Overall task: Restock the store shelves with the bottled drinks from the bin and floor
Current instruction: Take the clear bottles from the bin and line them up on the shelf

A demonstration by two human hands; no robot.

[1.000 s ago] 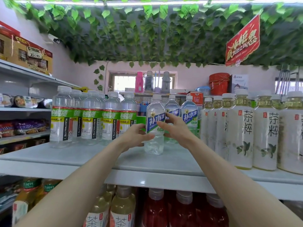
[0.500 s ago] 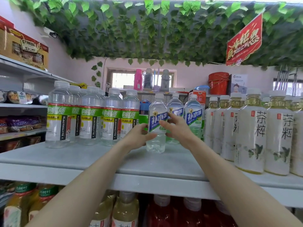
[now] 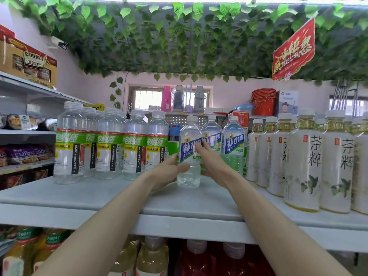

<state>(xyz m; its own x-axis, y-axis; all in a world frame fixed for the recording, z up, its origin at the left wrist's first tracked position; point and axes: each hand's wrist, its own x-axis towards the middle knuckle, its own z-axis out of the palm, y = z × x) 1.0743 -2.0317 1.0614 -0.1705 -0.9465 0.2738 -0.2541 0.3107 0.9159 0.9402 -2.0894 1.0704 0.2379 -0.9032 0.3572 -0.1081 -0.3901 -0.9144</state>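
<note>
Little has moved across the last second: the blue-label bottle [image 3: 189, 156] stands on the same spot of the top shelf [image 3: 119, 196], base flat and body upright. My left hand [image 3: 169, 170] has slipped slightly lower, onto the clear body under the label.

Fingers, left: the thumb wraps across the front of the bottle and the rest pass behind it, out of sight; I record this as a grip. Fingers, right: my right hand [image 3: 211, 162] lies nearly straight against the label's right side, pressing rather than clasping, with the thumb low near the base.

Finding: the bottle looks placed and is only being squared up. Letting go should be the next step, then a return to the bin or floor, neither of which is in view.

Count:
- Blue-label bottles: three, this one plus two neighbours [image 3: 233, 144] at its 3 o'clock, set further back.
- Green-label electrolyte bottles [image 3: 108, 144] at 9 o'clock: four in the front rank, with more caps behind that I cannot count cleanly.
- White tea bottles [image 3: 302, 162] at 3 o'clock: at least six in front, more behind.
- Lower shelf, 6 o'clock: yellow bottles [image 3: 153, 255] and red bottles [image 3: 196, 259], partly cut off, not countable.
</note>
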